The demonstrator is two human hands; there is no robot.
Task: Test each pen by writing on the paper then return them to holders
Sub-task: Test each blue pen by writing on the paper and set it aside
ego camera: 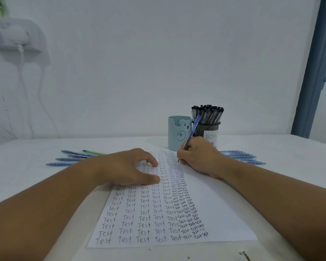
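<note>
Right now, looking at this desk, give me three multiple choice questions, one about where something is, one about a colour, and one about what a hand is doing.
1. Where does the mesh holder of black-capped pens stand?
A. right of the bear cup
B. on the paper
C. at the table's left edge

2. What colour is the lone odd pen among the loose pens on the left?
A. red
B. green
C. black

3. What is the right hand doing?
A. lying flat and empty
B. reaching into the cup
C. gripping a blue pen, tip on the paper

Answers: 1 A, it stands beside the cup by the wall. 2 B, one green barrel among blue ones. 3 C, fingers curl round the pen.
</note>
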